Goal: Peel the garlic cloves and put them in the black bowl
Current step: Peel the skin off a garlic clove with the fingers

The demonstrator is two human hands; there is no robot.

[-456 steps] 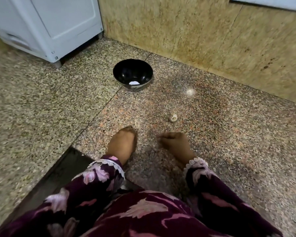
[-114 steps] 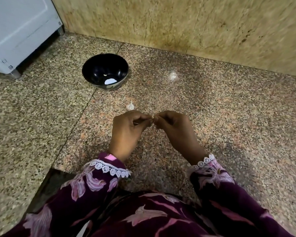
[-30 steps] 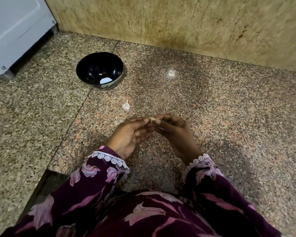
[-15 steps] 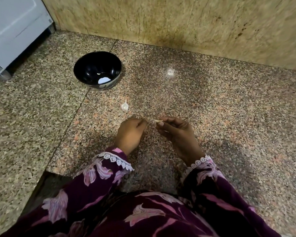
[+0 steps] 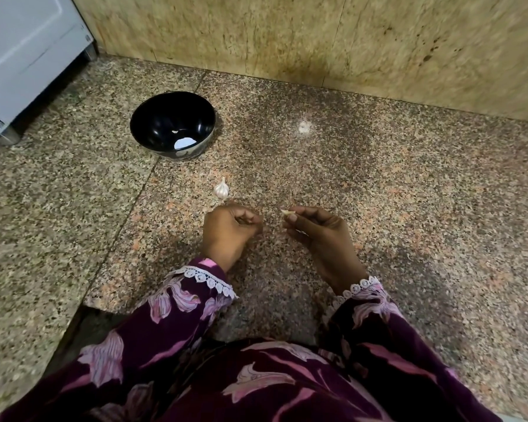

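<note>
- The right hand (image 5: 320, 236) pinches a small garlic clove (image 5: 286, 212) at its fingertips, the clove's tip pointing left.
- The left hand (image 5: 229, 233) is curled; whether it holds peel cannot be told.
- The black bowl (image 5: 173, 124) lies ahead-left, nearer the left hand; an unpeeled garlic clove (image 5: 221, 189) lies between.

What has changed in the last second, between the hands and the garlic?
The hands have drawn apart: the right hand keeps pinching the small clove, while the left hand has let go of it and moved left, fingers curled. The garlic bulb, the black bowl and the white scrap on the floor stayed put.
</note>
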